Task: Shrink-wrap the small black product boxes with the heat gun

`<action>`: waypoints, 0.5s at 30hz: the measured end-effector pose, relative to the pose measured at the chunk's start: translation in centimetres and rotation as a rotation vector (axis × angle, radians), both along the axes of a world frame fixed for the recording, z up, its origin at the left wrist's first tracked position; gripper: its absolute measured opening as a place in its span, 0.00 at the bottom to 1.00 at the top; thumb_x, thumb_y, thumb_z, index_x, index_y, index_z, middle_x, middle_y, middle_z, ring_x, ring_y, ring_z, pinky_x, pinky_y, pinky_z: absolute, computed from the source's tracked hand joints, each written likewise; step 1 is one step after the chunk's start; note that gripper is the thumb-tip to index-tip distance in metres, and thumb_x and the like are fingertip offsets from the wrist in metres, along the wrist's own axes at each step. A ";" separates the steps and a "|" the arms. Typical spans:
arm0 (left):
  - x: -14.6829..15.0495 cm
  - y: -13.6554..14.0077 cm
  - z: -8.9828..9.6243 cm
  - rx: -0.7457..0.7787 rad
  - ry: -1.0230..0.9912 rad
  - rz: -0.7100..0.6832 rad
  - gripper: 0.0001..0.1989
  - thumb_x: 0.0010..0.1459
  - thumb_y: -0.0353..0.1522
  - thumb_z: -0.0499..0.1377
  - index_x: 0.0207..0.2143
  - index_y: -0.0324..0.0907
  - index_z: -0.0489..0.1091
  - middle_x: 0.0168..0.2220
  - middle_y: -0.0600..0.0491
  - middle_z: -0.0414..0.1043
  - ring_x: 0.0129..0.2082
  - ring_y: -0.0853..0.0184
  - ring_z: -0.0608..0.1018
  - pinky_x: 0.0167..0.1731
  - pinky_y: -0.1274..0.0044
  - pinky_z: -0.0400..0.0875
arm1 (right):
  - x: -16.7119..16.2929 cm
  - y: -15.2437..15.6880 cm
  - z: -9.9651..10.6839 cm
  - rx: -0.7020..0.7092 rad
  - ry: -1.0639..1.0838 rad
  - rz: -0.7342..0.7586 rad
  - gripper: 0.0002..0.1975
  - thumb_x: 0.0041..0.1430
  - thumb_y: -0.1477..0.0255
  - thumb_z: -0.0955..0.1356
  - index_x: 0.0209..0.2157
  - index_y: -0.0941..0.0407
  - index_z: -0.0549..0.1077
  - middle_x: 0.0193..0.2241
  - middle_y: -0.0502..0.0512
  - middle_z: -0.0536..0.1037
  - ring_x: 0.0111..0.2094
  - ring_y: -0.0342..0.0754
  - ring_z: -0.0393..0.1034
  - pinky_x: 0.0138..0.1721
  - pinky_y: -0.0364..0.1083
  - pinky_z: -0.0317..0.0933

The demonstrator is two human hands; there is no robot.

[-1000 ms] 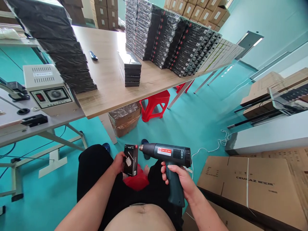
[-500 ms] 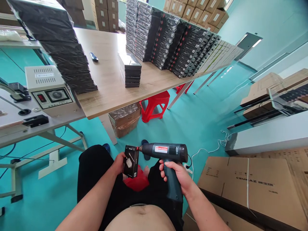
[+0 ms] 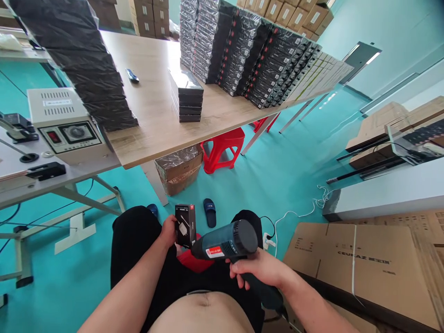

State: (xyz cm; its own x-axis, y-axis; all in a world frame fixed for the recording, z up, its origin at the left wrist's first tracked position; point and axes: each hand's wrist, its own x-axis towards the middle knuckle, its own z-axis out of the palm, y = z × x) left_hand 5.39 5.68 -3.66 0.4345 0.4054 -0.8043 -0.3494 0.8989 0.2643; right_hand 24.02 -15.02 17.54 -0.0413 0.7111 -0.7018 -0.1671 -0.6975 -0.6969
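My left hand (image 3: 169,231) is closed on the left edge of a small black charger box (image 3: 185,225), printed with a white plug and cable, held upright above my lap. In my right hand (image 3: 258,268) is a dark green heat gun (image 3: 222,243), gripped by its handle. Its nozzle points left at the lower right side of the box; whether the two touch I cannot tell. On the table (image 3: 149,115) ahead stands a short stack of similar black boxes (image 3: 190,101).
Tall stacks of wrapped black boxes (image 3: 243,51) line the table's back, with another stack (image 3: 100,88) at its left end. A control unit (image 3: 67,127) stands at left. A red stool (image 3: 222,150) is under the table; a large carton (image 3: 350,268) lies at right.
The heat gun's nozzle has swung down from the box's top right edge to its lower right side, its rear tipping toward me. The box has shifted slightly left and up.
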 end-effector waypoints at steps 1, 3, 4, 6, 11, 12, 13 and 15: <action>0.1 0.0 0.0 0.031 0.022 -0.005 0.06 0.42 0.30 0.52 0.26 0.41 0.66 0.17 0.52 0.69 0.16 0.60 0.73 0.20 0.69 0.72 | -0.1 0.1 -0.1 0.004 -0.012 -0.025 0.13 0.49 0.71 0.69 0.37 0.61 0.76 0.26 0.55 0.78 0.22 0.45 0.71 0.22 0.43 0.63; 0.1 0.1 0.1 0.074 0.048 0.000 0.06 0.42 0.30 0.52 0.26 0.41 0.66 0.17 0.52 0.69 0.17 0.60 0.74 0.21 0.69 0.72 | -0.1 0.8 -0.2 0.032 -0.048 -0.126 0.14 0.51 0.69 0.69 0.39 0.61 0.76 0.28 0.56 0.78 0.24 0.45 0.71 0.24 0.43 0.64; 0.1 0.1 0.2 0.080 0.050 0.009 0.07 0.42 0.30 0.52 0.26 0.41 0.66 0.18 0.51 0.70 0.18 0.60 0.74 0.22 0.69 0.72 | 0.0 1.2 -0.2 0.049 -0.064 -0.176 0.15 0.52 0.68 0.68 0.41 0.60 0.76 0.29 0.56 0.79 0.24 0.45 0.72 0.25 0.44 0.65; 0.0 0.2 0.3 0.092 0.052 0.030 0.08 0.41 0.30 0.51 0.27 0.40 0.66 0.20 0.50 0.71 0.20 0.58 0.75 0.24 0.68 0.72 | 0.1 1.6 -0.3 0.071 -0.078 -0.216 0.16 0.53 0.67 0.68 0.43 0.60 0.76 0.30 0.57 0.79 0.25 0.45 0.72 0.27 0.44 0.65; -0.4 0.4 0.7 0.086 0.005 0.087 0.10 0.41 0.30 0.50 0.28 0.40 0.67 0.22 0.48 0.71 0.23 0.57 0.77 0.27 0.67 0.73 | 0.3 -0.1 -0.7 0.024 -0.019 -0.072 0.14 0.50 0.69 0.69 0.39 0.62 0.76 0.27 0.56 0.77 0.23 0.46 0.71 0.23 0.44 0.64; -0.4 0.4 0.7 0.087 -0.005 0.095 0.10 0.41 0.31 0.50 0.28 0.39 0.68 0.22 0.48 0.71 0.23 0.57 0.77 0.27 0.67 0.73 | 0.2 -0.7 -0.8 0.018 -0.015 -0.080 0.14 0.50 0.69 0.69 0.39 0.62 0.76 0.27 0.55 0.77 0.23 0.46 0.71 0.23 0.44 0.64; -0.4 0.5 0.6 0.086 -0.014 0.101 0.11 0.41 0.31 0.50 0.29 0.39 0.68 0.23 0.48 0.72 0.23 0.57 0.77 0.27 0.66 0.73 | 0.2 -1.2 -1.0 0.012 -0.019 -0.108 0.14 0.51 0.69 0.69 0.39 0.62 0.75 0.27 0.55 0.77 0.23 0.45 0.71 0.23 0.44 0.64; -0.4 0.5 0.4 0.083 -0.030 0.103 0.13 0.41 0.31 0.50 0.30 0.39 0.69 0.24 0.47 0.73 0.23 0.56 0.77 0.27 0.66 0.73 | -0.1 -1.9 -1.2 0.001 -0.028 -0.183 0.15 0.52 0.68 0.68 0.41 0.61 0.75 0.28 0.55 0.77 0.24 0.45 0.71 0.24 0.43 0.64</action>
State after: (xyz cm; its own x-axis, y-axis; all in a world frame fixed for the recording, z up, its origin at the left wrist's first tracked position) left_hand 4.98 6.15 -3.26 0.4104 0.5137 -0.7534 -0.4472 0.8334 0.3247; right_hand 23.88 -16.92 16.30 0.1083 0.7057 -0.7001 -0.2719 -0.6564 -0.7037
